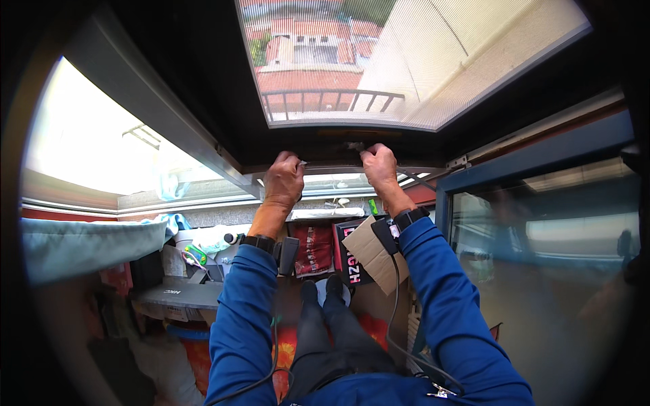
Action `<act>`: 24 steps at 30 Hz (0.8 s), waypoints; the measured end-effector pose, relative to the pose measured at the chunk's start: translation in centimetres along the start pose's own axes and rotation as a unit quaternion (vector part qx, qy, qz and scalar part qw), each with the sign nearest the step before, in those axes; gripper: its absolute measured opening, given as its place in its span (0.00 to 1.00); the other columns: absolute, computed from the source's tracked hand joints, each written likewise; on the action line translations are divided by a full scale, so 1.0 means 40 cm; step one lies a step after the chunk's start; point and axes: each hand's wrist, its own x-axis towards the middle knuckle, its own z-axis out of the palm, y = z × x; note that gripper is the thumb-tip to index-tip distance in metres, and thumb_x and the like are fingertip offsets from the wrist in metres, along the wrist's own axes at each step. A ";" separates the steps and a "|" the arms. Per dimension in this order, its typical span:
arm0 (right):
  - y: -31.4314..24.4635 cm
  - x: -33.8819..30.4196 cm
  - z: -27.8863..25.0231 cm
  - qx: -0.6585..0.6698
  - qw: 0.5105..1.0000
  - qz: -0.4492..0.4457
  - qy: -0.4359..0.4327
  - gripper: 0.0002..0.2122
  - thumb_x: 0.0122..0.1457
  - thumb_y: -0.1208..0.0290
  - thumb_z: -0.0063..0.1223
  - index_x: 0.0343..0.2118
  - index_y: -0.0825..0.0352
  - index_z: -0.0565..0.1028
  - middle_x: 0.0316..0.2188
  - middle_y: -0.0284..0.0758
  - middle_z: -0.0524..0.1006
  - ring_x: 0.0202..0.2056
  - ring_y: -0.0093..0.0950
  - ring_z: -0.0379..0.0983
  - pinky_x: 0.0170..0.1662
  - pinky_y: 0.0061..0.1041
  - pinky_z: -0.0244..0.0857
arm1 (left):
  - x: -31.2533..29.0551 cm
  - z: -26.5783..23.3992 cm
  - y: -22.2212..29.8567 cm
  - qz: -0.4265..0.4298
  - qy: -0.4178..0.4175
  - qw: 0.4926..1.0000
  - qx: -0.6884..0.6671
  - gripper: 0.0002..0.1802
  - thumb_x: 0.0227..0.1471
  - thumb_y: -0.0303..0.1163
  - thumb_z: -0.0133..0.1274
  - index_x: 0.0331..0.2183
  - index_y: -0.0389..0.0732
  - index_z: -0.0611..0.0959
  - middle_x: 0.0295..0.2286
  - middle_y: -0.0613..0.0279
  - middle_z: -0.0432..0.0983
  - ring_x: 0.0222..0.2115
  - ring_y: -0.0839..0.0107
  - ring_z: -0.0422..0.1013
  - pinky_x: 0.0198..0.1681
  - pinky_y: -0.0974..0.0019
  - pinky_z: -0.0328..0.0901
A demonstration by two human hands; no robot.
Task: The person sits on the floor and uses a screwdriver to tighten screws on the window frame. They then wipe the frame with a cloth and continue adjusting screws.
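Both my hands are raised to the lower bar of a dark window frame (318,141), which holds a mesh screen (338,74). My left hand (283,179) is closed in a pinch, and a small whitish bit (302,163) shows at its fingertips, too small to name. To its right, my right hand (380,166) is also closed, its thumb and fingers pressed together at the bar. Beside those fingertips is a small pale, crumpled-looking piece (355,145). Whether the right fingers grip it I cannot tell.
An opened blue-framed glass pane (542,223) stands at the right. Below lie a flat cardboard piece (376,254), a dark red packet (313,250) and a black box (352,264). At the left are a light blue curtain (95,243), a white bottle (213,238) and a monitor (179,293).
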 end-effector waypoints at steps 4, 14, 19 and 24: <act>0.000 -0.002 0.012 -0.001 0.998 -0.049 0.028 0.12 0.53 0.67 0.55 0.32 0.74 0.78 0.31 0.55 0.79 0.39 0.53 0.77 0.45 0.41 0.70 | -0.004 0.011 -0.009 0.000 0.001 1.000 -0.003 0.05 0.49 0.27 0.58 0.28 0.35 0.83 0.35 0.53 0.79 0.33 0.53 0.77 0.37 0.59 0.72; -0.029 -0.008 -0.018 -0.100 0.992 -0.075 0.003 0.10 0.56 0.68 0.52 0.35 0.70 0.77 0.31 0.55 0.79 0.38 0.55 0.76 0.43 0.47 0.70 | 0.011 -0.002 0.007 -0.006 0.007 1.000 -0.002 0.04 0.48 0.25 0.58 0.27 0.34 0.83 0.34 0.52 0.79 0.33 0.52 0.77 0.38 0.59 0.72; -0.019 -0.030 -0.045 -0.045 0.995 -0.094 -0.004 0.11 0.56 0.67 0.54 0.35 0.70 0.77 0.30 0.54 0.79 0.37 0.53 0.77 0.43 0.44 0.71 | 0.003 0.004 -0.001 -0.001 0.003 1.000 -0.004 0.04 0.48 0.25 0.58 0.27 0.34 0.83 0.34 0.52 0.79 0.33 0.53 0.77 0.37 0.60 0.72; -0.024 -0.018 -0.008 -0.053 0.993 -0.107 -0.019 0.10 0.56 0.68 0.54 0.34 0.71 0.77 0.30 0.54 0.79 0.38 0.53 0.77 0.43 0.44 0.71 | -0.001 0.006 -0.006 -0.001 0.005 1.000 -0.007 0.04 0.48 0.25 0.59 0.27 0.34 0.83 0.33 0.53 0.78 0.32 0.54 0.77 0.36 0.59 0.72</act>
